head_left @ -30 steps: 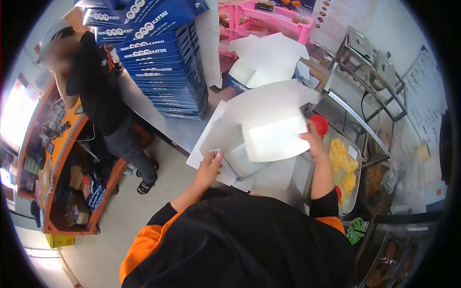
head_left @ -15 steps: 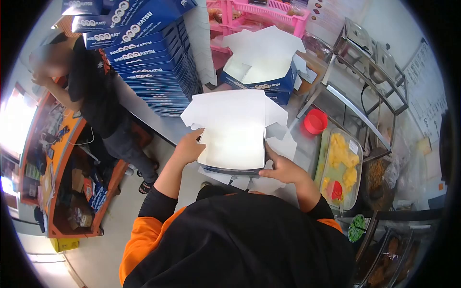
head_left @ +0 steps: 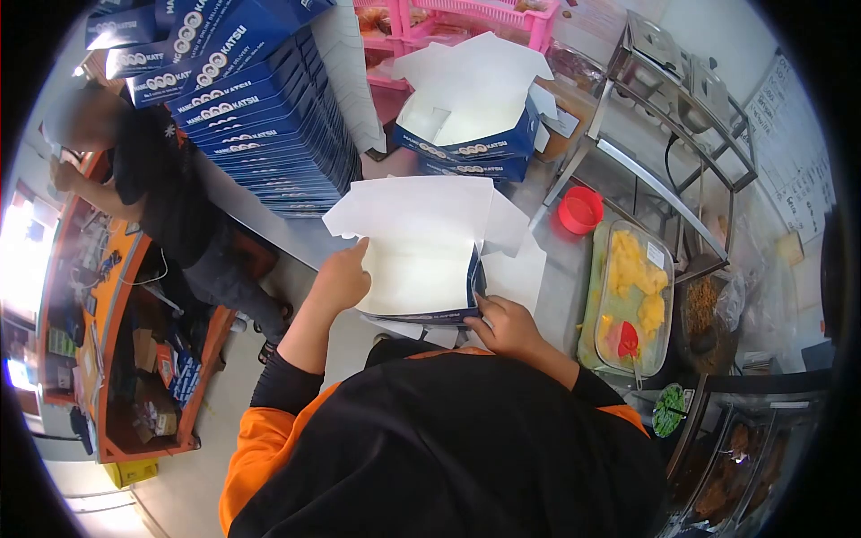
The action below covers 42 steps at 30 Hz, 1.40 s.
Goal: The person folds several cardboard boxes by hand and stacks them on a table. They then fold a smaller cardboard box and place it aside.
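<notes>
Looks bright and cool overall, lit strongly from the window (head_left: 27,260) at far left, burnt out to white there. Glints off the steel rack (head_left: 664,198) and the upper blue cartons (head_left: 121,29). Nearly bleaches the inside of the open box (head_left: 413,278), yet keeps its edges fairly crisp. Dims toward the display case (head_left: 753,386) at lower right. Bends the orange desk (head_left: 112,291) into a curve, blackens all 4 corners, and blurs 1 patch over the co-worker's head (head_left: 94,121).
</notes>
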Available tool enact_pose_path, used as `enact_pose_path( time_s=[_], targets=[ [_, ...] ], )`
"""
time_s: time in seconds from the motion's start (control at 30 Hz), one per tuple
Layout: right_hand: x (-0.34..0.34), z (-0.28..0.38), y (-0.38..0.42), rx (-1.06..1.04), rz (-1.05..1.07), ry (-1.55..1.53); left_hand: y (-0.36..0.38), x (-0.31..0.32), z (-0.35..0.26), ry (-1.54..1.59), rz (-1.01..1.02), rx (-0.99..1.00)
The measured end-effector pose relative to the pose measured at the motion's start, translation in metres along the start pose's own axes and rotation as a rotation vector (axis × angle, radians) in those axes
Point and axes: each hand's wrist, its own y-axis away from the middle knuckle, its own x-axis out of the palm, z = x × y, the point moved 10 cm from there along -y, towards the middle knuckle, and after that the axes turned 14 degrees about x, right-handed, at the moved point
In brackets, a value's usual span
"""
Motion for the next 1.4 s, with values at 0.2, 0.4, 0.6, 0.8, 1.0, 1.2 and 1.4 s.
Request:
enact_pose_path(
  time_s=[0.2,0.4,0.6,0.8,1.0,1.2,1.4],
  targets=[
    [-0.009,0.008,0.002,0.001,0.057,0.035,0.005,0.0,-0.003,-0.069,-0.132,0.076],
    [-0.042,0.019,-0.015,-0.059,-0.24,-0.129,0.0,-0.005,-0.003,-0.091,-0.122,0.01],
    [-0.015,0.006,-0.025,0.012,-0.161,0.081,-0.006,0.003,0.006,-0.118,-0.1,-0.011],
    [-0.011,0.002,-0.027,0.047,-0.1,0.125,-0.01,0.007,0.009,-0.164,-0.077,0.014],
    [-0.017,0.003,-0.031,0.198,0.075,0.058,-0.004,0.0,0.006,-0.134,-0.129,-0.076],
    [-0.186,0.008,-0.072,0.22,-0.46,-0.616,0.026,-0.017,-0.005,0.385,-0.46,0.048],
    [-0.163,-0.084,-0.201,0.786,-0.372,-0.386,0.03,0.02,0.005,0.541,-0.491,0.056]
  ],
)
